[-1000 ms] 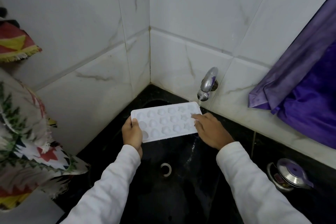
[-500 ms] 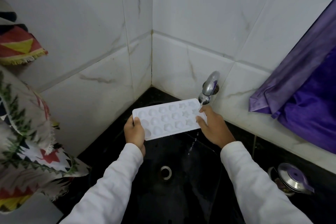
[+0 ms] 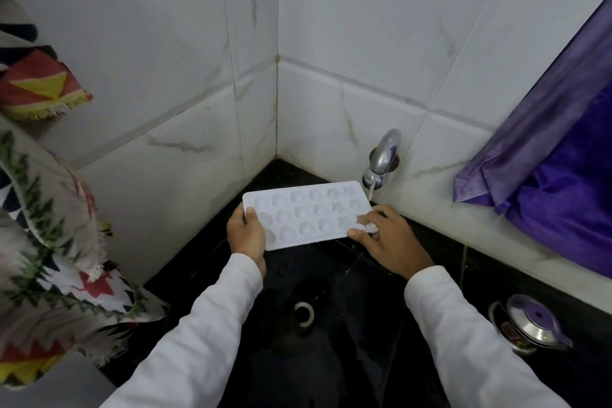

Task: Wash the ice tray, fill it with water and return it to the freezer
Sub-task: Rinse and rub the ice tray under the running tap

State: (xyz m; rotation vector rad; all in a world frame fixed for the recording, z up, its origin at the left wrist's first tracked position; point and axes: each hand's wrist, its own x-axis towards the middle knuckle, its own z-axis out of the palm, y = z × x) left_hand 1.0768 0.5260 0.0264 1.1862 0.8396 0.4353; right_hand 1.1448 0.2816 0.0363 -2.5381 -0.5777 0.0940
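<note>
Ice tray update: it's held flat, cups up, just below and left of the tap, over the black sink. A thin stream of water runs from the tap's spout onto the tray corner nearest the tap and splashes white there.

The left hand has the tray end farthest from the tap, its grip pinching that end with the thumb on top and the fingers tucked underneath. The right hand is right under the tap, its grip closed on the wet corner: fingers bent over the top in the splash, thumb against the near edge. Both arms are in white sleeves.

The drain sits well below the tap, towards the camera. Off to the tap's right hangs a purple cloth, and below that a steel pot with a lid stands on the dark surface. Far left of the tap hangs a patterned cloth with frayed edges, against the white tiled wall.
</note>
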